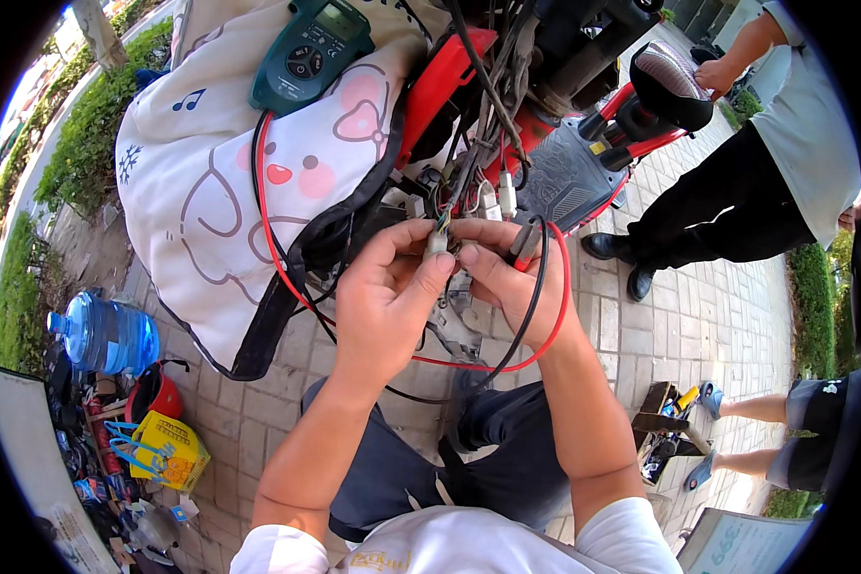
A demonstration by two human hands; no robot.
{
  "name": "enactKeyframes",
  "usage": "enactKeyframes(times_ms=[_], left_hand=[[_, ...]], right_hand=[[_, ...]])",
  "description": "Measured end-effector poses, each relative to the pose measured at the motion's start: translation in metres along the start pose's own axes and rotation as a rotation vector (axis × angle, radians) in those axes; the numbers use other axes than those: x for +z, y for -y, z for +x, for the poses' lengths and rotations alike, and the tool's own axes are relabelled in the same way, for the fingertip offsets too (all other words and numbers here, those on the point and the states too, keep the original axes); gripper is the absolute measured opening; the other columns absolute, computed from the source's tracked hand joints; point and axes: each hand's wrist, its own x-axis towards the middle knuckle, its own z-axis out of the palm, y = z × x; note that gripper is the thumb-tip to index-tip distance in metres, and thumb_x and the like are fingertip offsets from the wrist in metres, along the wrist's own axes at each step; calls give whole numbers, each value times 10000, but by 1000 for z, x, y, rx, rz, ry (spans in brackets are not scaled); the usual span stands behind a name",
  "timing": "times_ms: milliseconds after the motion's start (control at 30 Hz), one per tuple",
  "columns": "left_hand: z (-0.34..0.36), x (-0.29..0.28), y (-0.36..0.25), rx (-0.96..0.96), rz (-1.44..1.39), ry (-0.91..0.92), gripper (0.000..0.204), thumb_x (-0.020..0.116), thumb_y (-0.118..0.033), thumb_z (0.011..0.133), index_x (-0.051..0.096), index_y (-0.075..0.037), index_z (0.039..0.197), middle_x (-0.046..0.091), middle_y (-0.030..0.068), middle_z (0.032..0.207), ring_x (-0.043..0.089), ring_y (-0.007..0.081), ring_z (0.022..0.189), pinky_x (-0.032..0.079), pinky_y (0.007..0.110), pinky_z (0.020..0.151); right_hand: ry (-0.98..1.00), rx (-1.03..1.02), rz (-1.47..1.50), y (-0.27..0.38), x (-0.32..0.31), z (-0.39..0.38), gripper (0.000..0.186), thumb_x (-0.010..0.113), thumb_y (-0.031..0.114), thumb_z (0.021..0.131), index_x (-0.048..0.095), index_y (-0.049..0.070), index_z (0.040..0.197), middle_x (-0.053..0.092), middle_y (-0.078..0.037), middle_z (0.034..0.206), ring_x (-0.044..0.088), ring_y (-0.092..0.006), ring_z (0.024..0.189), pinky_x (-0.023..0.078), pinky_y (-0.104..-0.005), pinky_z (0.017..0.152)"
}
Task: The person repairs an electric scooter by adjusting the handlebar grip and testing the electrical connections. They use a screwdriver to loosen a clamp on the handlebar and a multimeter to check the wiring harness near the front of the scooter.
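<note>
My left hand [381,301] pinches a pale wire connector [438,241] between thumb and fingers, with thin coloured wires running up from it. Close against it, my right hand [518,287] is closed, its thumb and fingertips at the connector's right side. Test probes [524,247], one with red on it, are tucked in the right hand; their tips are hidden. Red and black test leads [566,287] loop from them below my hands and up to a green multimeter [314,53]. The multimeter lies on a white cartoon-print cover [210,182]. Just above my fingers hangs an exposed wiring harness [493,105] with white connectors [507,194].
The red scooter's footboard [569,172] lies beyond my right hand. A person [737,172] stands beside its seat [673,84]; another person's legs [765,435] are near a toolbox [668,430]. At left are a blue water jug [115,335], yellow basket [170,450] and red helmet [155,392].
</note>
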Motion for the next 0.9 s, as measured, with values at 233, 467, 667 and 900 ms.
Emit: enactKeyframes(times_ms=[233, 467, 667, 900], left_hand=[[0, -10, 9, -310, -575, 238, 307, 528, -136, 983, 544, 20, 1247, 651, 81, 1040, 637, 166, 876, 520, 317, 821], [6, -9, 26, -366, -752, 344, 276, 499, -151, 987, 566, -25, 1223, 635, 94, 1028, 580, 197, 876, 463, 349, 829], [9, -14, 32, -356, -800, 380, 265, 481, -125, 996, 588, -40, 1223, 640, 102, 1120, 604, 198, 989, 484, 339, 863], [7, -11, 27, -351, -716, 314, 269, 476, -125, 998, 578, -40, 1232, 628, 99, 1166, 597, 181, 1021, 474, 334, 882]], right_hand=[[-1, 9, 31, -4, -8, -11, 273, 646, 87, 910, 641, -54, 1144, 674, -39, 909, 579, -76, 782, 476, -230, 706], [-3, -31, 121, 0, -11, -17, 254, 626, 35, 916, 626, -66, 1149, 659, -47, 885, 583, -90, 751, 492, -244, 676], [-23, -408, -111, -7, -8, -24, 236, 592, -52, 892, 638, -52, 1123, 664, -68, 840, 626, -120, 741, 522, -266, 702], [-22, -526, -428, -13, -7, -24, 307, 632, -81, 778, 667, -14, 1076, 679, -108, 781, 652, -172, 680, 510, -261, 659]])
